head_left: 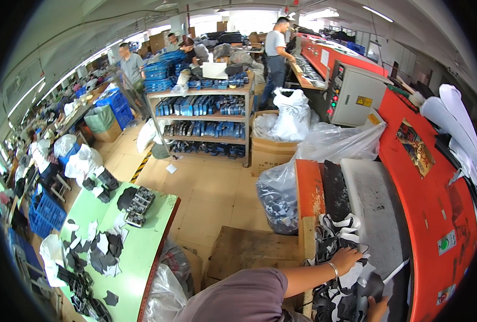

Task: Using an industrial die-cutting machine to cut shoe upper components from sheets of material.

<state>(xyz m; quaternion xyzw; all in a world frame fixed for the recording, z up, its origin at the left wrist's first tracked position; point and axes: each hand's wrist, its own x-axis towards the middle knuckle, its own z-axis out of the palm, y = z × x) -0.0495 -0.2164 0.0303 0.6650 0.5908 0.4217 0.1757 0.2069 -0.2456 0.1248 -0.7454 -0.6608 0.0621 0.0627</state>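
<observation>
My left hand, with a bracelet at the wrist, lies over a heap of black and white cut pieces on the bed of the red machine. Its fingers are stretched out and touch the top of the heap. At the lower edge, my right hand is partly cut off. Its fingers are closed at the lower end of a dark flat piece. A narrow white strip sticks out beside that piece. Under my left palm shows a white piece.
A grey pad runs along the red machine. On my left, a green table bears scraps and metal dies. Clear bags and a cardboard box stand ahead. Beyond are a die rack and a co-worker.
</observation>
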